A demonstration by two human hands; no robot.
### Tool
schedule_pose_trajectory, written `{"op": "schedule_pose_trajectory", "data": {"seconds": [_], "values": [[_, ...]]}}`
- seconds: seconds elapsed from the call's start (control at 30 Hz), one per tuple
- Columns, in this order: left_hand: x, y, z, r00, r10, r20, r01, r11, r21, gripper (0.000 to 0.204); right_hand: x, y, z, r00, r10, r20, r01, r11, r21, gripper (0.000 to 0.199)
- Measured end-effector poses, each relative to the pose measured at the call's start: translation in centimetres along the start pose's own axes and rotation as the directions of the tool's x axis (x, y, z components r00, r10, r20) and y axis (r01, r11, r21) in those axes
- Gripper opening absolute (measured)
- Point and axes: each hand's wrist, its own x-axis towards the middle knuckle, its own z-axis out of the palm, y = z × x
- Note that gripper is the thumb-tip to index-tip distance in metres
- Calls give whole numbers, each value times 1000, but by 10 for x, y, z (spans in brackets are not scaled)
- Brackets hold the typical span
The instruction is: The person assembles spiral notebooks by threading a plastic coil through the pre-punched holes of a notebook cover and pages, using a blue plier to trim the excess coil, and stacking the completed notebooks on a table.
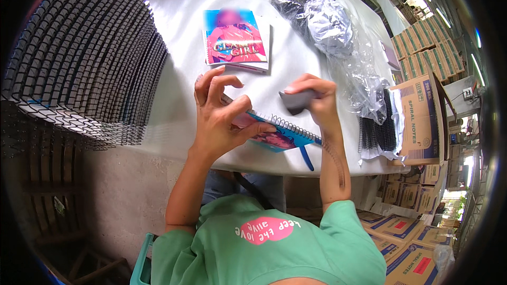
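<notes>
Stacked black-spined notebooks [90, 47] crowd the table's [179, 0] left; crumpled plastic [330, 26] and a cardboard box [415, 119], contents hidden, its right. At the front, the left hand [221, 108] pinches a spiral notebook [288, 138]; the right hand [320, 100] grips a dark object [296, 102] too blurred to name.

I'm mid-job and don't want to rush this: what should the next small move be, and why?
Perhaps ease the right hand with its dark grey piece toward the wire coil: the left hand grips the notebook coil side up, and the piece appears close to the coil. Blur hides what the piece is, so go gently.
</notes>
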Motion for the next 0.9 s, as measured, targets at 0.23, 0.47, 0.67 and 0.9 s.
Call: {"op": "schedule_pose_trajectory", "data": {"seconds": [0.23, 0.47, 0.67, 0.9], "values": [[-9, 8, 12, 995, -17, -96, 33, 985, 167, 49, -44, -44, -72, 874, -64, -481, 52, 998, -37, 44], [-8, 15, 15, 985, -170, -31, 173, 977, 128, 31, -44, -81, 43, 837, -468, -283, 144, 688, -711, 41], [-2, 18, 11, 988, -146, -46, 149, 984, 94, 26, -95, 1, 79, 913, -339, -227, 59, 660, -749, 47], [5, 14, 7, 991, -127, 31, 125, 991, 50, 20, -122, -12, 40, 975, 112, 193, 102, 548, -830, 39]]}}
